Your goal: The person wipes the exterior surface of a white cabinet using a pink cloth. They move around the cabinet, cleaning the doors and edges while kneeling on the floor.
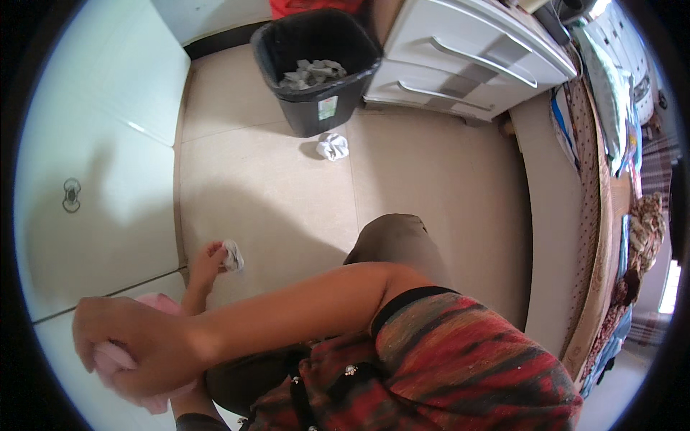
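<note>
My right hand (pixel 143 342) reaches across my body to the lower left, its fingers closed around a pink cloth (pixel 110 355). Beyond that forearm, my left hand (pixel 213 257) is low near the white cabinet front, pinching a crumpled white tissue or cloth (pixel 234 256). My right forearm crosses over the left one and hides part of it. Another crumpled white piece (pixel 333 147) lies on the tiled floor, just in front of a black waste bin (pixel 317 116). Crumpled whitish paper (pixel 312 74) lies inside the bin.
White cabinet doors (pixel 129 178) stand along the left. A white drawer unit (pixel 458 54) is at the upper right, beside a bed (pixel 560 215) with bedding along the right. My knee (pixel 396 237) rises over the floor in the middle.
</note>
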`<state>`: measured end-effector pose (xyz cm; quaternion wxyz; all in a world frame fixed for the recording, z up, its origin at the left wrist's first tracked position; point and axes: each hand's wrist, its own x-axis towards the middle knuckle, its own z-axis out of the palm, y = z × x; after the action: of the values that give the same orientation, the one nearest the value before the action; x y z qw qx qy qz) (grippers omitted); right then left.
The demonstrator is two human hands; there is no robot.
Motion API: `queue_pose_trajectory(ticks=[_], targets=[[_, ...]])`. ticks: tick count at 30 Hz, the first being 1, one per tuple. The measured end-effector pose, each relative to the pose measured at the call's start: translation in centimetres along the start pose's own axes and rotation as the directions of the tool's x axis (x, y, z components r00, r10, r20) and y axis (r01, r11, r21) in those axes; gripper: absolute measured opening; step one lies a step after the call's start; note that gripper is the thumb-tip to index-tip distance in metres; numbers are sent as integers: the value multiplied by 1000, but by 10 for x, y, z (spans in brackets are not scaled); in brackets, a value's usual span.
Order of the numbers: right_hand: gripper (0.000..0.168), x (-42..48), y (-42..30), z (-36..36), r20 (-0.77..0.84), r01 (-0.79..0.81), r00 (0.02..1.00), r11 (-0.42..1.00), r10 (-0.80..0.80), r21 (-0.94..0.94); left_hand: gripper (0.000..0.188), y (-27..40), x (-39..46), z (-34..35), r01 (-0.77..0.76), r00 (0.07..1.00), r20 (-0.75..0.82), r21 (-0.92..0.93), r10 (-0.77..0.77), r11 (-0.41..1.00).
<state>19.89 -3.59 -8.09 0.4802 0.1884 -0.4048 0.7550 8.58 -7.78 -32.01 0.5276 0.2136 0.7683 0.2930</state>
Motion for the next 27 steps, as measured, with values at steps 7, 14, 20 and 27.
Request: queue_pose_trajectory(ticks=[7, 14, 20, 27], targets=[[19, 47, -37, -8, -206, 357, 898, 917, -389, -177, 41, 119, 54, 90, -138, 982, 119, -65, 145, 988], [13, 49, -59, -26, -173, 80, 978, 973, -119, -218, 70, 152, 51, 144, -135, 957, 245, -103, 156, 986], [12, 52, -75, -72, 49, 16, 999, 903, 6, -429, 70, 173, -14, 68, -80, 615, 501, -729, 609, 680], [19, 64, -104, -113, -82, -190, 982, 838, 173, -512, 64, 175, -123, 7, -410, 645, -114, -886, 756, 217]])
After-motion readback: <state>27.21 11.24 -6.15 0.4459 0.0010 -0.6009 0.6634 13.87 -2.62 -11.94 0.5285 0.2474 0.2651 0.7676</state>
